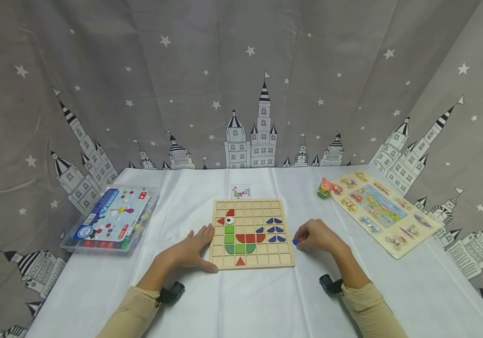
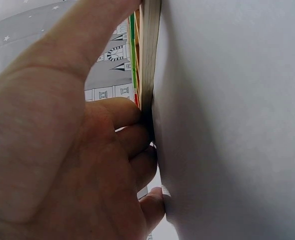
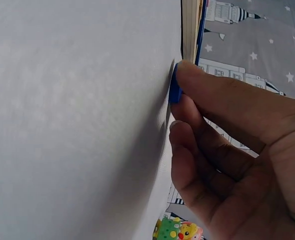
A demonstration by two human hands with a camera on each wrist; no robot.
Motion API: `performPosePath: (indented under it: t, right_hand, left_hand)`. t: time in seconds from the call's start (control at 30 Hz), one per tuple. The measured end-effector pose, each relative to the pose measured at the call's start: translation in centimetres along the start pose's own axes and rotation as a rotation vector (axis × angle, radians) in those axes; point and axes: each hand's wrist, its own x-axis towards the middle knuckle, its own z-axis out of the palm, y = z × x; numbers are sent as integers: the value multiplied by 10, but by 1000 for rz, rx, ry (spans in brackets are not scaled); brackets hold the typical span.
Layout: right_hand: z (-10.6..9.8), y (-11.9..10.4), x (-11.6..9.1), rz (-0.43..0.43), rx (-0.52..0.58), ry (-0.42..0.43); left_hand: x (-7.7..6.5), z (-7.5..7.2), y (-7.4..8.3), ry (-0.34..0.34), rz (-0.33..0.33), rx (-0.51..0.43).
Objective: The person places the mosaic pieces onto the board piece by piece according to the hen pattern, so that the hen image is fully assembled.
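A wooden grid board [image 1: 285,259] lies in the middle of the table. On it, red, green and blue pieces and a round eye piece form a bird figure, with several blue pieces as its tail on the right and a red triangle [image 1: 240,261] at the bottom. My left hand [image 1: 188,250] rests against the board's left edge, fingers spread and thumb at the near left corner. Just right of the board, my right hand [image 1: 319,236] pinches a small blue piece [image 3: 175,89] between thumb and fingers, close over the white cloth.
Behind the board lies a small picture card [image 1: 240,191] of a similar bird. At left is a clear plastic box [image 1: 116,216] with a blue printed lid. A wooden picture puzzle [image 1: 382,211] lies at right, a small toy figure [image 1: 325,188] by its corner. A grey castle-print curtain hangs behind.
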Motion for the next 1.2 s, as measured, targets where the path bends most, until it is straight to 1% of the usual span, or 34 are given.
performPosePath:
  t: [0.2,0.47,0.8,0.9,1.2]
  right_hand:
    - [2,2,0,-8,-4,6]
    - [1,1,-1,-17,-4,17]
    - [1,-9,-2,-48,28,23]
    - [4,-14,-3,-50,41,22]
    - [16,-27,-5,-65,16,18]
  left_hand:
    - [1,1,-1,-3,-16,3]
    - [0,0,0,5,3,6]
    - [1,1,-1,3,-7,4]
    - [1,1,-1,4,-4,5]
    - [2,2,-2,8,-11,7]
